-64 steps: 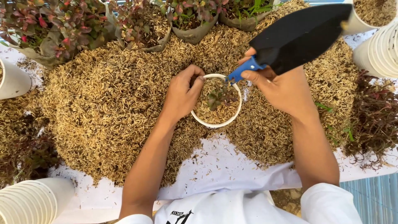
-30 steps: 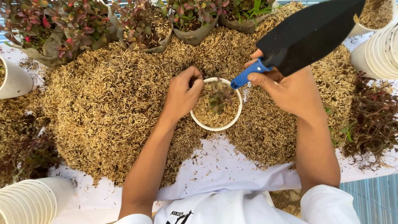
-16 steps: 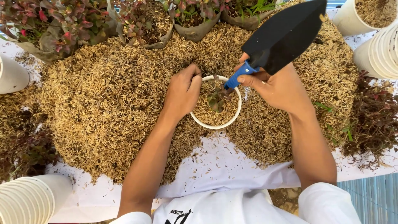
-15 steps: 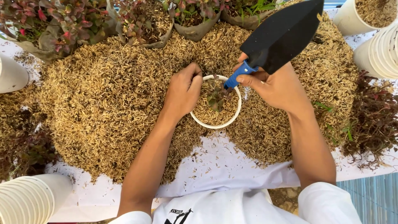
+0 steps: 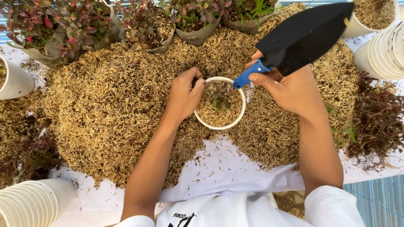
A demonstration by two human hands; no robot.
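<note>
No packages, labels, signs or screens show anywhere here, from twelve o'clock round to six.

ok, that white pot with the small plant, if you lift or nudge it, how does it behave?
The white pot is likely light: its fill looks like dry husks. Probably stable when nudged, being nested in the husk pile. The small plant looks loosely rooted, so tilting may shift it.

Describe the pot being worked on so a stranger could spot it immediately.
Find the big mound of tan husks covering the white sheet. Near its middle, between the left hand and right hand, sits a small white round pot; unlike the stacked empties, it holds one tiny reddish-green seedling.
</note>
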